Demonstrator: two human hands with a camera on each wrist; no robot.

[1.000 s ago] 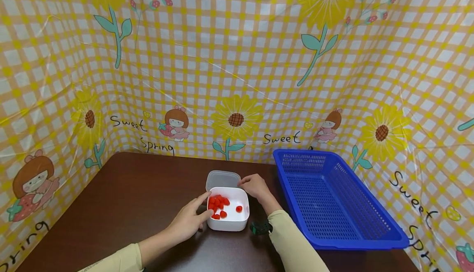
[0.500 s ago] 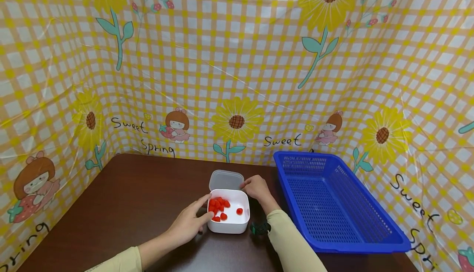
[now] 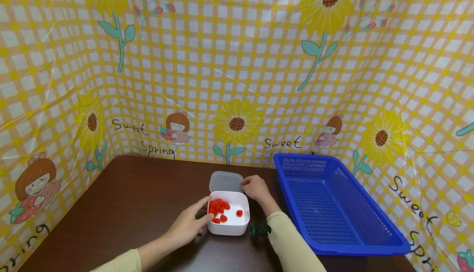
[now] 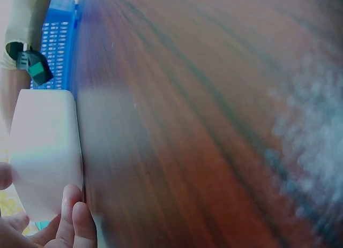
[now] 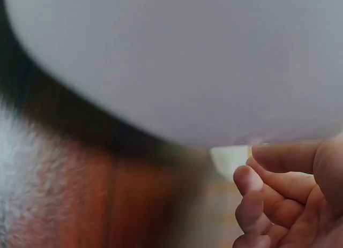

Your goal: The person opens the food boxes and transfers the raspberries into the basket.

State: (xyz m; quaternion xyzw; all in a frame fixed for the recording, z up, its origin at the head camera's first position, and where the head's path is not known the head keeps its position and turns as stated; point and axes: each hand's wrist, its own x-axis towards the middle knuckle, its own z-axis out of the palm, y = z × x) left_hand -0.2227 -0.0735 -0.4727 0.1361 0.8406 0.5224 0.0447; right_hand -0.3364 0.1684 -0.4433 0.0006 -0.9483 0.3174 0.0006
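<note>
A square white plastic box (image 3: 228, 229) stands on the table with its top uncovered. Several red, raspberry-like pieces (image 3: 218, 207) lie mostly along its left side, with one (image 3: 239, 213) apart on the right. My left hand (image 3: 185, 224) holds the box from the left, thumb at the near corner and index finger along the far one. Behind the box is a translucent lid (image 3: 226, 180), whose right edge my right hand (image 3: 256, 188) pinches. In the right wrist view, thumb and forefinger meet at a small pale corner (image 5: 230, 158) of the lid, and the blurred box wall fills the top.
To the right stands a large blue slotted basket (image 3: 326, 206), close to my right forearm. A black band with a green patch (image 3: 260, 229) is at my right wrist. The dark wooden table (image 3: 148, 198) meets a checked sunflower cloth (image 3: 237, 70) at the back and sides.
The lid has shifted slightly right behind the box, with my right hand moving along with it. My left hand keeps its place on the box. The head view has tilted up a little.
</note>
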